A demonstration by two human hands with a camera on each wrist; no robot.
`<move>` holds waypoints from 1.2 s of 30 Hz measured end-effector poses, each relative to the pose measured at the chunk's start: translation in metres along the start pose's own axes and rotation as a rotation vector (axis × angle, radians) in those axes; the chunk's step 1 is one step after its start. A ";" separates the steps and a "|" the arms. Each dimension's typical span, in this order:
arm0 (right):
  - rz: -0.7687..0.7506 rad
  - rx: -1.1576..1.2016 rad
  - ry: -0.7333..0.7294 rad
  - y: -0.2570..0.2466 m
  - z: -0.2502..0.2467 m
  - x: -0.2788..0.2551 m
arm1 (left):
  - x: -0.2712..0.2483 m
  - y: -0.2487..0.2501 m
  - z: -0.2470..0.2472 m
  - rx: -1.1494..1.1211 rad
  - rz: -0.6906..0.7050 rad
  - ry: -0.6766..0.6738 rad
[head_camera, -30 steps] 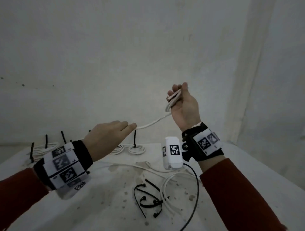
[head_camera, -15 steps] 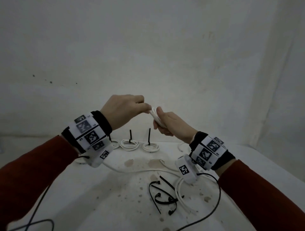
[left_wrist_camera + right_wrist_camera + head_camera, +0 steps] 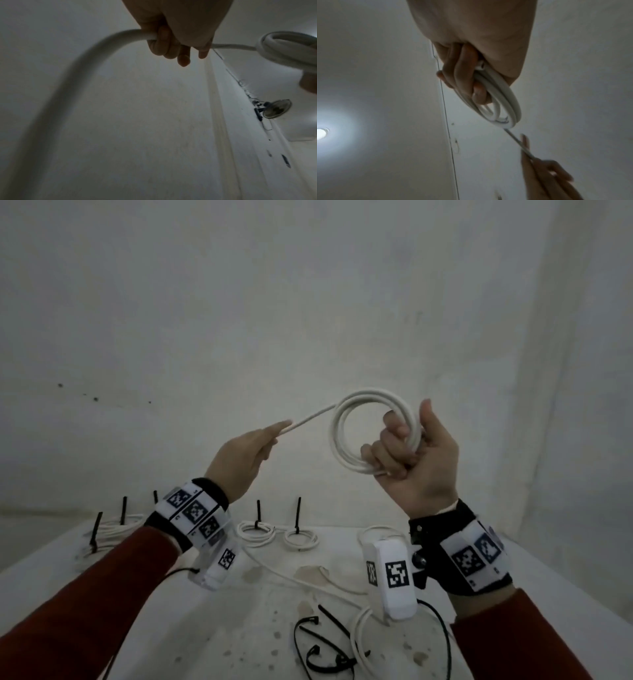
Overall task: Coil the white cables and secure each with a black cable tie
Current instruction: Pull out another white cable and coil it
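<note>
Right hand (image 3: 416, 460) is clamped on the round coil of white plastic-jacketed cable (image 3: 375, 430), fingers curled through the loop and thumb up behind it; the coil is held up in the air, its open face toward my head cam. Left hand (image 3: 245, 458) pinches the free run of that same cable (image 3: 310, 421), which leaves the top left of the coil and slopes down-left to the left hand, then trails off to the white stained surface (image 3: 164, 642). So the feed axis runs roughly left-right between my hands, with the left hand the only one on the loose length; my read is the next wrap comes from there. Loose black plastic cable ties (image 3: 322, 648) lie on the surface below the right wrist, well apart from the coil. Finished tied white coils (image 3: 274, 534) sit at the back. No brand or readable text; only square black-and-white coded markers on the wristbands (image 3: 193, 513).
</note>
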State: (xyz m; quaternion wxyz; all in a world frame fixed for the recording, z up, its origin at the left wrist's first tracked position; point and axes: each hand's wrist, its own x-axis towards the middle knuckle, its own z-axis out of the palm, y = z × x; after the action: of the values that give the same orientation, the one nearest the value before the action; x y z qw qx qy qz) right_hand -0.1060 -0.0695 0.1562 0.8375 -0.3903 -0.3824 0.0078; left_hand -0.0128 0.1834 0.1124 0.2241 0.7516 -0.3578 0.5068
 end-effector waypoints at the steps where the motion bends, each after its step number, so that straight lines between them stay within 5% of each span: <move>1: -0.064 0.029 0.017 -0.007 -0.001 0.001 | -0.005 -0.003 0.005 0.000 -0.019 0.013; 5: -0.263 0.098 0.061 -0.029 -0.007 0.007 | -0.028 -0.010 0.027 -0.002 -0.093 -0.027; 8: -0.294 0.061 0.086 -0.040 -0.012 0.013 | -0.034 -0.005 0.043 -0.122 -0.325 -0.066; 14: 0.118 -0.289 0.140 -0.062 -0.032 -0.003 | -0.001 -0.018 0.040 -0.230 -0.670 0.234; 19: 0.248 -0.467 0.173 -0.067 -0.041 -0.035 | 0.036 -0.035 0.012 -0.015 -0.545 0.241; 26: -0.077 -0.222 0.243 -0.080 -0.034 -0.030 | 0.054 -0.015 0.015 0.032 -0.284 0.143; 36: -0.227 0.025 0.197 -0.074 -0.036 -0.012 | 0.050 0.007 0.028 -0.112 -0.313 0.126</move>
State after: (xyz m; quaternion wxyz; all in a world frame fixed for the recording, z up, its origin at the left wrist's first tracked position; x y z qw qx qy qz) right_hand -0.1127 -0.1476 0.1831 0.8713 -0.3330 -0.3398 -0.1205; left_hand 0.0100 0.1435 0.1479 0.3635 0.7512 -0.2495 0.4911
